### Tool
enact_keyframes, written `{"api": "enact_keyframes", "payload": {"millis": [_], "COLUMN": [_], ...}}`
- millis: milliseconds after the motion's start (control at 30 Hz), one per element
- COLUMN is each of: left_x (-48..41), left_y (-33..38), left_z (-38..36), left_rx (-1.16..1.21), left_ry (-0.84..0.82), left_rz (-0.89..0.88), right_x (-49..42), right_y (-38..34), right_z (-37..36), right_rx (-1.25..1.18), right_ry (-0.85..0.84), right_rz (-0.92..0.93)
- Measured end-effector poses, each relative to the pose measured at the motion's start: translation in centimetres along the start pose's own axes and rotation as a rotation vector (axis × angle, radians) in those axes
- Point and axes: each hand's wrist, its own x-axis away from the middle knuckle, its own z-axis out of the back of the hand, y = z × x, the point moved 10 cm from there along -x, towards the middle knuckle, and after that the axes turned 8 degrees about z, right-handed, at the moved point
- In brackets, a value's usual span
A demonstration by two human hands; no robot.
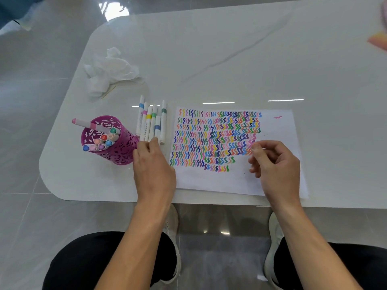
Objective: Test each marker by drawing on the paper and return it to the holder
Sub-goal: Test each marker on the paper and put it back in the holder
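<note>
A white sheet of paper point(272, 130) lies on the table, covered with rows of coloured squiggles. Left of it, several white markers point(151, 120) with coloured bands lie side by side. A purple cut-out holder point(121, 151) stands further left with several capped markers in it; a pink-capped marker point(88, 123) lies slanted across its rim. My left hand point(154, 164) rests between holder and paper, its fingertips touching the near ends of the lying markers. My right hand point(274, 162) hovers over the paper's right part, fingers loosely curled, holding nothing.
A crumpled white tissue point(109, 70) lies at the table's point(230, 59) far left, with a thin wooden stick beside it. A pink and orange object point(379, 38) shows at the right edge. My knees and shoes are below the table's near edge.
</note>
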Motion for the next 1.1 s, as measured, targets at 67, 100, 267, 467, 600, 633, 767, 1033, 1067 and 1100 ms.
{"api": "enact_keyframes", "payload": {"millis": [67, 100, 267, 467, 600, 633, 767, 1033, 1067, 1100], "left_x": [0.0, 0.1, -0.2, -0.2, 0.1, 0.2, 1.4, 5.0, 5.2, 5.5], "left_y": [-0.2, -0.2, -0.4, -0.5, 0.3, 0.6, 2.0, 5.8, 6.2, 6.6], "left_z": [-0.2, -0.2, 0.1, 1.4, 2.5, 2.3, 0.5, -4.1, -4.3, -4.6], "left_rx": [-0.008, -0.007, 0.033, 0.085, 0.201, 0.244, 0.463, 0.615, 0.624, 0.635], "left_ry": [-0.022, -0.028, -0.019, 0.008, 0.054, 0.045, -0.076, -0.372, -0.401, -0.433], "left_rz": [0.019, 0.023, 0.049, 0.1, 0.077, 0.073, 0.042, -0.062, -0.075, -0.091], "right_x": [0.0, 0.0, 0.0, 0.0, 0.1, 0.1, 0.4, 0.5, 0.5, 0.5], "right_y": [0.1, 0.1, 0.4, 0.6, 0.4, 0.2, -0.6, -0.6, -0.5, -0.5], "right_z": [0.0, -0.1, -0.2, -0.4, -0.5, -0.6, -1.1, -2.3, -2.4, -2.5], "right_rx": [0.002, 0.002, -0.005, 0.029, 0.02, 0.018, 0.019, -0.089, -0.101, -0.111], "right_ry": [-0.003, -0.005, -0.022, -0.048, -0.055, -0.059, -0.106, -0.191, -0.199, -0.208], "right_rz": [-0.002, -0.003, -0.014, -0.003, 0.006, 0.008, 0.046, 0.006, -0.008, -0.017]}}
